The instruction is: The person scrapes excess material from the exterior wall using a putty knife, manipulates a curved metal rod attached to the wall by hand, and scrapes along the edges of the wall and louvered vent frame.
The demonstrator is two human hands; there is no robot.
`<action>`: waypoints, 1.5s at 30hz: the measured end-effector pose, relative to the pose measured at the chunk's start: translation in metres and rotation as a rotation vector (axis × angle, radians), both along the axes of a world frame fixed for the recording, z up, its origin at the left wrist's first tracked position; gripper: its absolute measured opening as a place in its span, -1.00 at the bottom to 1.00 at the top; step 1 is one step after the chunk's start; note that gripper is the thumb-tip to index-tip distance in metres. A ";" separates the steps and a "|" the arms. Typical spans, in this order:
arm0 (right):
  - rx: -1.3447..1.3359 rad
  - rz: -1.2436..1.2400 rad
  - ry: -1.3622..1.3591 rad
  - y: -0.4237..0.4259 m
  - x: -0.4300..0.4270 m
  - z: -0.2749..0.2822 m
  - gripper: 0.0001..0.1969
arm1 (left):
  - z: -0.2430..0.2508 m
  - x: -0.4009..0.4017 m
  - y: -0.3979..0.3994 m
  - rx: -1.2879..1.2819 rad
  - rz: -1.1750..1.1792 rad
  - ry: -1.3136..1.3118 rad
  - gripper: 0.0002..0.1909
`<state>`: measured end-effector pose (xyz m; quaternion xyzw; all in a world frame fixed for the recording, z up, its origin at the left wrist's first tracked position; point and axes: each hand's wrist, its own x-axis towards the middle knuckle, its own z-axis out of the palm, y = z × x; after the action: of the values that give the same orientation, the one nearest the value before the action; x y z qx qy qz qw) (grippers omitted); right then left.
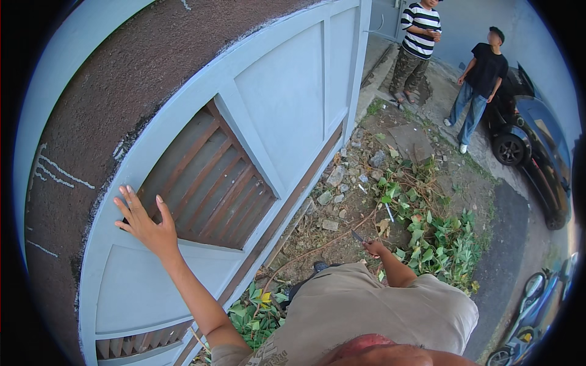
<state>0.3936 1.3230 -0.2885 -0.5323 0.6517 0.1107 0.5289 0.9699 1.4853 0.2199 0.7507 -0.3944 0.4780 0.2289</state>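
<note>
My left hand point(149, 224) rests with fingers spread on the light blue frame of the wall point(103, 219), beside an opening with brown slats point(215, 183). Down at my other side, my right hand point(374, 248) is closed around the handle of a knife point(357, 236), whose dark blade points toward the wall. Beneath the knife lies bare soil with a long thin brown stem point(316, 250) across it. Cut leafy green branches point(430, 238) are heaped just beyond the right hand.
Rubble stones point(335, 176) lie along the wall's foot. Two people stand ahead, one in a striped shirt point(419, 29), one in a black T-shirt point(489, 64), near a black car point(526, 137). A motorcycle point(526, 315) is at the lower right. More leafy plants point(256, 318) grow near the wall.
</note>
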 end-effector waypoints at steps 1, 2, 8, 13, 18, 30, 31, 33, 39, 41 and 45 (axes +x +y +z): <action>-0.001 -0.001 0.001 0.000 0.000 0.000 -0.33 | 0.000 0.000 0.000 -0.001 -0.002 0.002 -0.34; -0.009 -0.007 -0.002 -0.001 0.000 0.000 -0.33 | 0.001 0.000 -0.001 -0.002 -0.004 0.004 -0.34; -0.023 0.033 0.066 -0.001 0.006 0.005 -0.39 | -0.001 -0.001 0.000 0.011 0.010 0.007 -0.34; 0.034 -0.070 -0.077 -0.012 0.026 0.001 -0.44 | -0.022 -0.026 -0.010 -0.226 -0.328 -0.038 -0.29; 0.288 -0.694 -0.694 -0.027 0.136 0.041 -0.58 | -0.153 -0.181 -0.066 0.143 -1.047 0.363 -0.11; 0.575 -0.813 -1.209 -0.032 0.277 0.196 -0.69 | -0.278 -0.248 -0.067 0.656 -1.414 0.367 -0.30; 0.573 -0.814 -1.210 -0.030 0.276 0.201 -0.69 | -0.289 -0.240 -0.059 0.649 -1.330 0.344 -0.32; 0.507 -0.758 -1.172 -0.027 0.272 0.210 -0.70 | -0.305 -0.229 -0.041 0.640 -1.252 0.323 -0.34; 0.378 -0.714 -1.147 -0.027 0.259 0.219 -0.80 | -0.302 -0.208 0.001 0.608 -1.041 0.619 -0.40; 0.131 -0.445 -1.100 -0.025 0.254 0.212 -0.73 | -0.292 -0.200 0.005 0.531 -1.005 0.719 -0.43; 0.086 -0.370 -1.060 -0.010 0.254 0.205 -0.75 | -0.290 -0.181 0.013 0.282 -0.835 0.952 -0.48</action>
<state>0.6471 1.3130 -0.0839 -0.3699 0.3741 -0.2401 0.8158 0.7885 1.4987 -0.0696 0.6870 -0.5673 -0.0924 0.4446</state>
